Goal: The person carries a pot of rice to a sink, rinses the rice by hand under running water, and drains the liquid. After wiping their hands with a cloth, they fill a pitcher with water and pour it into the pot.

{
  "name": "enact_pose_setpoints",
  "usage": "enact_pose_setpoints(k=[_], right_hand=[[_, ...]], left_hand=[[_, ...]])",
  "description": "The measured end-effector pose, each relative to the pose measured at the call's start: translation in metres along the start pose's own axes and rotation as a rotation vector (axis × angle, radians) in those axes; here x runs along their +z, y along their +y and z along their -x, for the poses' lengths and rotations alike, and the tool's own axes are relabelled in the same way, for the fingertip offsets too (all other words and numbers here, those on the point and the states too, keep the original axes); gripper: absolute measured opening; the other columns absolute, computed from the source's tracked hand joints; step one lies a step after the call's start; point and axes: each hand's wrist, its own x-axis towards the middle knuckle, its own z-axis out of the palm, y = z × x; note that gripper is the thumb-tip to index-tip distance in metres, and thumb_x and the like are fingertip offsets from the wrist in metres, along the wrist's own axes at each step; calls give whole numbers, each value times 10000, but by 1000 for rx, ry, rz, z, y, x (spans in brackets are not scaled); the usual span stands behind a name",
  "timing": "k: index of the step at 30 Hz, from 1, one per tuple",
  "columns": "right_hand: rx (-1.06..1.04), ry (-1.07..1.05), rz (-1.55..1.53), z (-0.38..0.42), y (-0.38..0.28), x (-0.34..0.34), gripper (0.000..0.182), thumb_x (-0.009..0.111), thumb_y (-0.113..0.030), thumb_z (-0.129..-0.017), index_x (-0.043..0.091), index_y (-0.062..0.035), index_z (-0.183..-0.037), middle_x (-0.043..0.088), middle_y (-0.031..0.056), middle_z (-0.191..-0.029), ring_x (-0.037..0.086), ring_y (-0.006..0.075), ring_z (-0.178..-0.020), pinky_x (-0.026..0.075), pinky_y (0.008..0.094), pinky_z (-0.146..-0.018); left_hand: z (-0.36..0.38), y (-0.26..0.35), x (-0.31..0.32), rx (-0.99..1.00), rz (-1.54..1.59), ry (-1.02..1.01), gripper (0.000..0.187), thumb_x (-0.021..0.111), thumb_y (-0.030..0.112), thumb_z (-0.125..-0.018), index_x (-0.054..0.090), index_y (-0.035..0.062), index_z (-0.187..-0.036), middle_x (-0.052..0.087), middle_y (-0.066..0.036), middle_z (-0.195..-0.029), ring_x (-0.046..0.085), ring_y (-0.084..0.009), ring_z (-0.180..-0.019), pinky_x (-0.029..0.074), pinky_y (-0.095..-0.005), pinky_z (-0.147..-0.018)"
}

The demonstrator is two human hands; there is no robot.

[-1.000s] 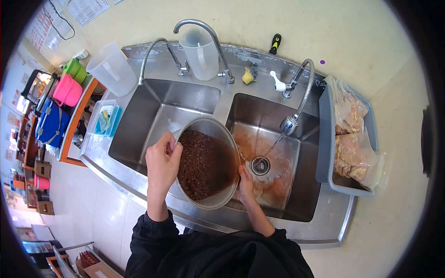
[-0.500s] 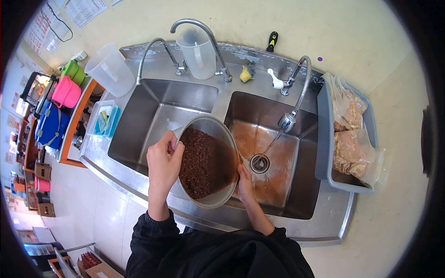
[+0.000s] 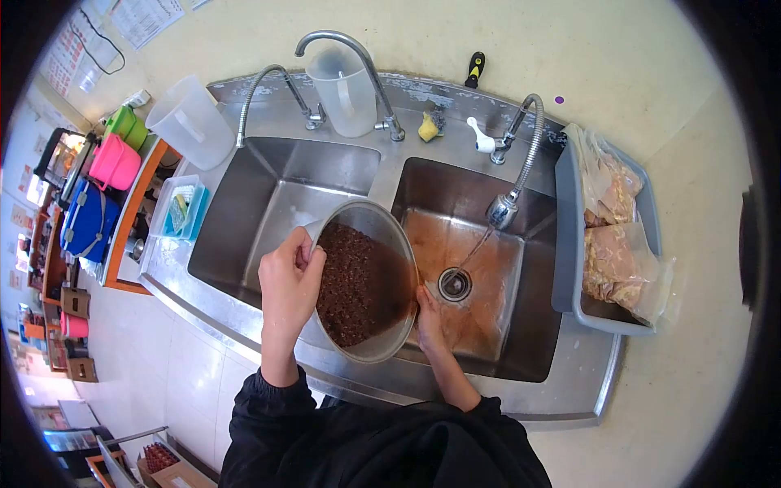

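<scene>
A round pale container point(image 3: 396, 342) is tilted to the right, its right rim over the edge of the right sink basin point(image 3: 480, 333). Dark reddish-brown grains point(image 3: 346, 285) fill its left part, and murky brown liquid point(image 3: 394, 285) gathers at the right side. My left hand point(image 3: 289, 276) is closed at the container's left side, apparently on a handle that the fingers mostly hide. With the fingers against the outer wall, my right hand point(image 3: 429, 319) supports the low right side. Brownish water coats the right basin around its drain point(image 3: 455, 285).
A flexible faucet point(image 3: 502, 213) runs water into the right basin. On the right, a grey bin point(image 3: 569, 244) holds bagged meat-like food point(image 3: 618, 256). Two translucent pitchers point(image 3: 191, 126), a yellow sponge point(image 3: 428, 127) and a small blue tub point(image 3: 195, 215) stand around the left basin point(image 3: 228, 220).
Very little differs. Both hands keep their hold and the container stays tilted in nearly the same place. Water still runs from the faucet.
</scene>
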Motion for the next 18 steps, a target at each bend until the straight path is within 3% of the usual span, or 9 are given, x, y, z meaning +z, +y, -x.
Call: enact_pose_setpoints(k=[5,8,13,14,16,18], right_hand=[[-16,-23,-13,3,-5,1,456,401,-308,-915,439,43,-1203,478,113,-1218,412,189,-1135,259,280,-980],[-53,-21,-12,7,-11,5,450,400,-305,-916,444,43,-1198,483,112,-1211,415,185,-1131,260,282,-979],[17,-77,-82,-1,4,-5,457,403,-296,-915,426,51,-1212,445,125,-1251,385,191,-1164,241,285,-995],[31,-35,-114,1,3,-4,410,416,-284,-912,453,37,-1164,480,95,-1166,424,166,-1084,294,273,-933],[60,48,-177,3,2,-1,322,441,-259,-905,506,9,-1069,549,37,-996,500,116,-926,400,250,-808],[50,19,-62,3,2,-3,418,418,-281,-911,439,45,-1171,465,103,-1179,407,169,-1102,282,275,-943]], left_hand=[[1,3,1,-3,11,-9,167,546,71,-727,426,-17,-651,382,-123,-488,369,-202,-429,338,-305,-448],[2,4,-1,-58,-8,-72,166,534,79,-743,421,-8,-657,373,-65,-535,348,-110,-527,308,-260,-496],[3,4,2,-52,9,-72,165,538,72,-743,423,-12,-660,371,-63,-532,346,-103,-524,304,-250,-490],[3,4,3,-46,4,-74,164,538,71,-743,424,-13,-660,371,-63,-531,346,-104,-522,303,-249,-488],[4,6,4,-7,-2,-42,166,544,71,-727,424,-16,-650,379,-109,-499,366,-181,-454,323,-291,-456],[4,8,5,10,-3,-30,169,546,71,-719,423,-17,-644,382,-132,-481,375,-219,-419,333,-312,-440]])
